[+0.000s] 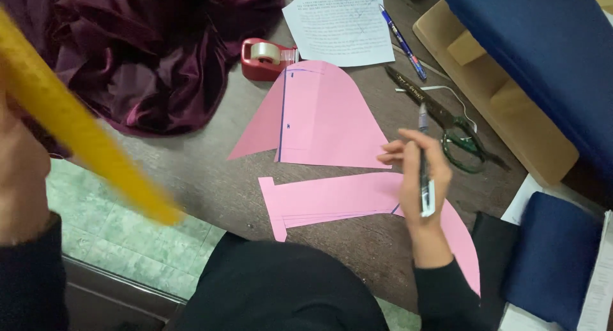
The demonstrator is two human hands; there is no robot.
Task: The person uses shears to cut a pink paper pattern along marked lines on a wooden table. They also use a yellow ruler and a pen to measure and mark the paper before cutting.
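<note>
My right hand (418,178) grips a pen (424,171) upright and hovers over the lower of two pink paper pattern pieces (332,197). The upper pink piece (319,117) is dome-shaped with a dark ruled line down its left part. My left hand (19,171) is raised close to the camera at the far left and holds a yellow ruler (83,130), blurred, slanting down to the right. Both sleeves are black.
Dark maroon velvet cloth (140,50) is heaped at the top left. A red tape dispenser (267,58), a printed sheet (341,24), a blue pen (403,42) and green-handled scissors (447,120) lie on the dark table (204,178). Blue cushions (549,56) sit at right.
</note>
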